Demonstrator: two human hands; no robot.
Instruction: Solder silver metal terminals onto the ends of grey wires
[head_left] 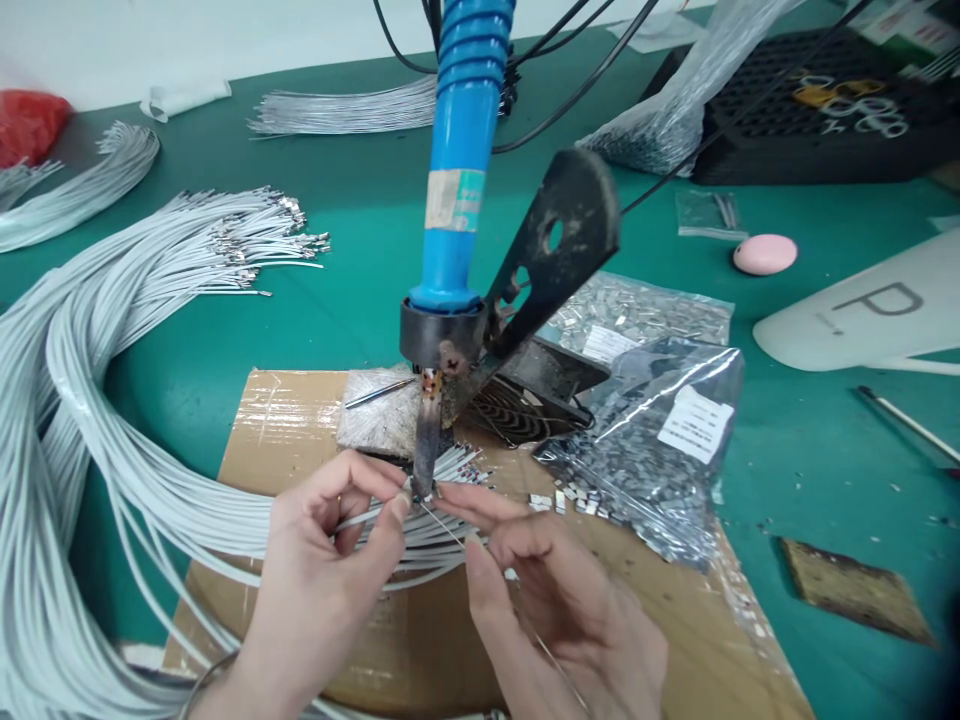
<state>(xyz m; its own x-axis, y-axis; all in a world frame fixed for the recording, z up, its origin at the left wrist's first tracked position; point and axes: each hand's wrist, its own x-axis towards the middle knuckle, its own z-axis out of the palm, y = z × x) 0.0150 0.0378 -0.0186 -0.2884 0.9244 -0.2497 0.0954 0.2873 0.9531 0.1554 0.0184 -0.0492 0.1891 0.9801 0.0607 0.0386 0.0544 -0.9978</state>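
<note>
A blue-handled soldering iron (459, 180) stands fixed in a black stand (551, 250), tip pointing down over a cardboard sheet (292, 430). My left hand (322, 580) pinches the end of a grey wire (367, 518) and holds it against the iron's tip (424, 470). My right hand (547, 600) meets it from the right, fingers closed on a thin strand of solder wire (450, 530) that runs up to the tip. Under both hands, more grey wire ends fan out across the cardboard.
A big bundle of grey wires (90, 420) curves over the green table at left. Clear bags of small metal parts (660, 430) lie right of the stand. A pink oval object (764, 254), a black tray (810, 110) and a white board (870, 310) sit at right.
</note>
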